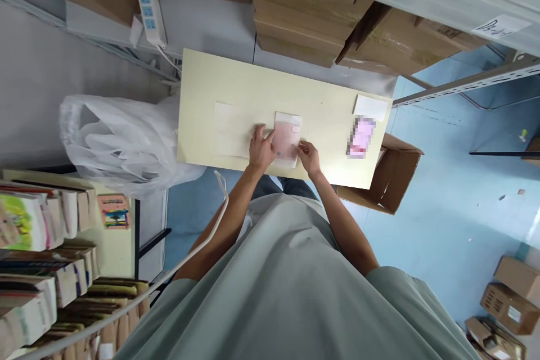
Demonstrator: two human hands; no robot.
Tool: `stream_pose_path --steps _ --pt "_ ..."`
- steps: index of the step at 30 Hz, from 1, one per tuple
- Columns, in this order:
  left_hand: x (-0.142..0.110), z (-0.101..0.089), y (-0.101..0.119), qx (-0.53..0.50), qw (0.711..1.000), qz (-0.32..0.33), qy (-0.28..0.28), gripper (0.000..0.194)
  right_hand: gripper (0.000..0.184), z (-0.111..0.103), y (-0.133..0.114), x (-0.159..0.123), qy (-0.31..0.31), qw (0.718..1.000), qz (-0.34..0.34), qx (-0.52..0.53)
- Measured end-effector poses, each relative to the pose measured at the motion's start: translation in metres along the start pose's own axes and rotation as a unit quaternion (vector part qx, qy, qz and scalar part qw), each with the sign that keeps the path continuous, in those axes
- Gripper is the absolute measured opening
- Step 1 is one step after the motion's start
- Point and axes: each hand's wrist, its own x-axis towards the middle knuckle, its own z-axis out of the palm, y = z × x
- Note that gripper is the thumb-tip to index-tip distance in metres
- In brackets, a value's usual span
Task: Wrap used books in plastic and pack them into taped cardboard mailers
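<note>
A small pink notebook (287, 139) with a tab clasp near its upper right corner lies on the pale table in front of me. White material (288, 117) shows past its top and bottom edges; whether that is paper or a wrapper, I cannot make out. My left hand (261, 149) rests at the notebook's left side, fingers apart on the table and thumb touching the edge. At the right edge, my right hand (309, 157) has its thumb and fingertips pinched together on the notebook's side. A thin whitish sheet (231, 129) lies left of my left hand.
On the table's (324, 104) right end are a white card (370, 107) and a blurred pink item (361, 137). An open cardboard box (394, 180) stands beyond that end. A plastic bag (122, 146) hangs at the left, near shelved books (63, 214). A white cable (202, 244) crosses my left arm.
</note>
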Motion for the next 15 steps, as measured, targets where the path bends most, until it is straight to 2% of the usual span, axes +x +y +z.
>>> stream_pose_path --steps 4,9,12,15 --pt "-0.003 0.006 0.027 0.020 1.000 -0.009 -0.020 0.061 0.040 -0.023 -0.012 -0.003 0.021 0.999 -0.026 -0.019" --pt "-0.011 0.014 0.053 0.015 0.999 0.007 -0.045 0.066 0.030 -0.045 -0.042 -0.019 0.059 0.990 -0.063 -0.114" --pt "-0.014 0.013 0.053 0.007 0.998 0.028 -0.062 0.068 0.024 -0.038 -0.061 -0.035 0.058 0.980 -0.093 -0.168" --pt "-0.018 0.007 0.041 0.001 0.996 0.054 -0.076 0.070 0.021 -0.015 -0.077 -0.049 0.032 0.968 -0.123 -0.218"
